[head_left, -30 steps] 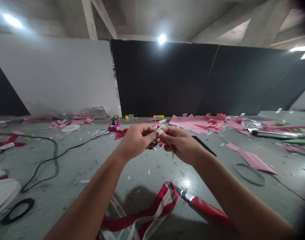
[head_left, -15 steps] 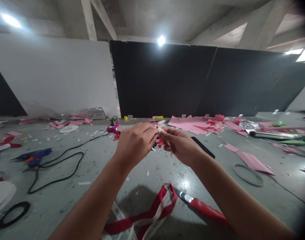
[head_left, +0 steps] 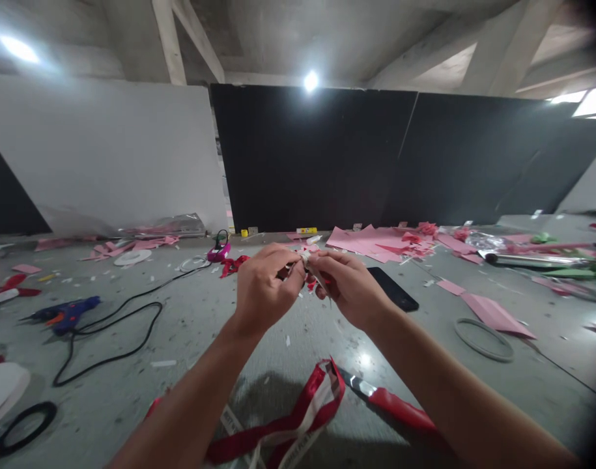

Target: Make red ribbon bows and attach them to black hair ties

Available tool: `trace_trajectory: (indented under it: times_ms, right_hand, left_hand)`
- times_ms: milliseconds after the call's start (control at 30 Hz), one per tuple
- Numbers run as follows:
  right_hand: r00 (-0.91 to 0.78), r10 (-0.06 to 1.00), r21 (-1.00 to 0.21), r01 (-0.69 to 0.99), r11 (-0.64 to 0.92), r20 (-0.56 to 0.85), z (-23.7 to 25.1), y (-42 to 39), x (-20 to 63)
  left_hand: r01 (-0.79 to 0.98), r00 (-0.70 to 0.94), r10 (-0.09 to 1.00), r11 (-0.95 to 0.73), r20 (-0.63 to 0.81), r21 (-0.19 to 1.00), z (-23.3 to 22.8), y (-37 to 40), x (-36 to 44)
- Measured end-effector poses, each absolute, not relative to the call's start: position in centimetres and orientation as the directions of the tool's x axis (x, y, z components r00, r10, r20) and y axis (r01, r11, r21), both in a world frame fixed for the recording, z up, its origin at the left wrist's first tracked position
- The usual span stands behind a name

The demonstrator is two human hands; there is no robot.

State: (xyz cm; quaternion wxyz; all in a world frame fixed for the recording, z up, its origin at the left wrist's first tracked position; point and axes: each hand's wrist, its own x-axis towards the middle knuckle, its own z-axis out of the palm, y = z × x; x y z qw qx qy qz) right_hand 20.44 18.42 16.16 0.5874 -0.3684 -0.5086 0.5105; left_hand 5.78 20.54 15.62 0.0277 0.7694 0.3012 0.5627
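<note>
Near the middle of the table my left hand [head_left: 264, 286] and my right hand [head_left: 345, 281] meet, fingertips touching. Both are closed in a pinch around a narrow white ribbon [head_left: 321, 280], whose tail hangs below the right fingers. Small red pieces show behind the fingertips; how they relate to the ribbon is hidden. Closer to me lie a red ribbon [head_left: 278, 426] and a white printed ribbon [head_left: 305, 443], looped together. Beside them rests a red-handled tool [head_left: 405, 409] with a metal blade, partly under my right forearm.
At left lie a blue glue gun [head_left: 68, 314] with its black cord and a black ring [head_left: 21, 430]. A black phone [head_left: 393, 288], pink paper [head_left: 361, 242] and a grey ring [head_left: 483, 340] are at right. Black panels [head_left: 317, 156] stand behind.
My left hand has turned, so its thumb and the gap under its fingers now show. The white ribbon's tail has shifted slightly left. The view has moved a little.
</note>
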Motion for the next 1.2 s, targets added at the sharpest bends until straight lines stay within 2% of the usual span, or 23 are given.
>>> trace_trajectory:
  times_ms: [67, 133, 200, 300, 367, 433, 567, 633, 733, 833, 933, 1033, 1100, 1133, 1200]
  right_hand:
    - [0.006, 0.975, -0.944, -0.248, 0.217, 0.222, 15.9, 18.4, 20.1]
    - [0.038, 0.974, -0.939, -0.26, 0.225, 0.223, 15.7, 18.4, 19.9]
    - [0.042, 0.976, -0.941, -0.257, 0.218, 0.215, 15.5, 18.4, 19.9]
    - [0.006, 0.975, -0.953, -0.211, 0.219, 0.223, 15.7, 18.4, 20.0]
    - [-0.019, 0.971, -0.953, -0.199, 0.23, 0.239, 15.8, 18.4, 20.1]
    - [-0.011, 0.972, -0.946, -0.233, 0.227, 0.236, 15.9, 18.3, 20.0]
    - [0.073, 0.975, -0.921, -0.32, 0.222, 0.209, 15.8, 18.1, 19.6]
    - [0.105, 0.973, -0.91, -0.346, 0.229, 0.205, 15.8, 18.0, 19.4]
    - [0.124, 0.972, -0.912, -0.34, 0.232, 0.201, 15.8, 18.2, 19.3]
    - [0.146, 0.964, -0.914, -0.314, 0.256, 0.22, 15.6, 18.4, 19.3]
    - [0.169, 0.956, -0.91, -0.306, 0.281, 0.238, 15.3, 18.5, 19.4]
    - [0.162, 0.954, -0.914, -0.282, 0.291, 0.253, 15.1, 18.6, 19.5]
    - [0.152, 0.957, -0.92, -0.273, 0.281, 0.247, 15.1, 18.7, 19.6]
    - [0.148, 0.959, -0.923, -0.269, 0.273, 0.241, 15.1, 18.7, 19.6]
    - [0.146, 0.963, -0.929, -0.265, 0.26, 0.228, 15.1, 18.7, 19.6]
  left_hand:
    - [0.346, 0.098, 0.566, -0.79, 0.819, 0.505, 15.4, 20.4, 6.3]
    - [0.312, 0.06, 0.594, -0.774, 0.802, 0.551, 15.1, 20.4, 6.5]
    - [0.346, 0.088, 0.554, -0.796, 0.828, 0.496, 15.0, 20.5, 6.4]
    - [0.424, 0.236, 0.428, -0.853, 0.873, 0.303, 15.1, 20.7, 5.8]
    - [0.435, 0.29, 0.383, -0.869, 0.877, 0.235, 15.2, 20.7, 5.6]
    - [0.42, 0.233, 0.427, -0.855, 0.874, 0.306, 15.2, 20.6, 5.8]
    - [0.253, 0.036, 0.648, -0.743, 0.761, 0.62, 14.9, 20.1, 6.9]
    - [0.149, -0.015, 0.731, -0.672, 0.682, 0.725, 14.6, 20.0, 7.4]
    - [0.079, -0.047, 0.793, -0.603, 0.607, 0.794, 14.4, 20.2, 7.7]
    - [0.11, -0.006, 0.791, -0.608, 0.612, 0.787, 14.4, 20.6, 7.6]
    - [0.242, 0.071, 0.694, -0.709, 0.716, 0.663, 14.6, 21.0, 7.1]
    - [0.471, 0.177, 0.464, -0.814, 0.868, 0.34, 14.8, 21.2, 6.3]
    - [0.576, 0.275, 0.309, -0.811, 0.91, 0.102, 14.9, 21.3, 5.8]
    - [0.601, 0.315, 0.258, -0.799, 0.913, 0.019, 14.8, 21.3, 5.6]
    - [0.611, 0.339, 0.229, -0.791, 0.913, -0.028, 14.7, 21.4, 5.4]
